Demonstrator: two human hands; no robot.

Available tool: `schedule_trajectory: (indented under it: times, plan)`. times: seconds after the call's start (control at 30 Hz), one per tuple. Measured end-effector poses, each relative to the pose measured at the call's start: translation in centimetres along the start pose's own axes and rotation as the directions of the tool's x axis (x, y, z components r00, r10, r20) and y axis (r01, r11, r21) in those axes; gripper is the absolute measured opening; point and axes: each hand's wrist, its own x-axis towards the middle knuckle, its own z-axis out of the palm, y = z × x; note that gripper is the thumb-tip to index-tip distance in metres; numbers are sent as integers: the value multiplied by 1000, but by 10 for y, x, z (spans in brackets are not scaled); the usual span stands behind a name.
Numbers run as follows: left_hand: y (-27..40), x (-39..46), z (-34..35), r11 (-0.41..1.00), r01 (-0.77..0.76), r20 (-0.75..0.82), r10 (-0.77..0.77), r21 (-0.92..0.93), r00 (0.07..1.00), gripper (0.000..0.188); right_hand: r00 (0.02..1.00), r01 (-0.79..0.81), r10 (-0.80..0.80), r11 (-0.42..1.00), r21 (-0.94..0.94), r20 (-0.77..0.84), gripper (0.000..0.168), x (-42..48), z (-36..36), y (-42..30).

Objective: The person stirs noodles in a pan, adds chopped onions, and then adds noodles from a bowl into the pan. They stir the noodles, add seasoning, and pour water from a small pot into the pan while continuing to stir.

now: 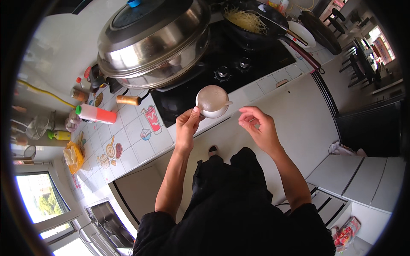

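My left hand [188,125] grips the near left edge of a small white bowl [214,101], held over the front edge of the hob. A pale rounded piece with a short tab lies over the bowl's mouth; whether it is a lid or something inside, I cannot tell. To the right of the bowl, my right hand [258,124] is raised with fingers curled and apart, touching nothing. Beyond my hands a large lidded steel pot [153,48] stands on the black glass hob [205,75]. A black wok [253,35] with pale shreds [245,20] and a metal utensil is at the back right.
The wok's handle [304,56] juts over the counter edge. A wooden handle [128,100] sticks out below the steel pot. On the tiled counter [128,134] lie a red-filled bottle [97,114] and a yellow basket [74,156]. A white plate [301,33] sits beside the wok.
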Motion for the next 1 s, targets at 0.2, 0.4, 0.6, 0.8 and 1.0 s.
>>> schedule_trajectory:
  times: [0.2,0.4,0.6,0.8,1.0]
  plan:
    - [13,28,75,1000,5,22,-5,-22,1000,19,994,60,-62,998,-24,-91,42,35,-63,4]
    - [18,42,151,995,-81,-53,84,54,995,20,989,141,-138,987,71,-47,30,67,-124,21]
    - [16,45,227,980,-169,-187,186,106,965,18,934,356,-353,934,-41,59,18,85,-185,19]
    - [5,40,266,968,-188,-270,228,165,935,19,886,453,-462,881,-132,-44,16,84,-229,26]
    - [-12,45,270,905,-126,-354,283,406,891,19,963,255,-246,965,70,-111,11,89,-213,58]
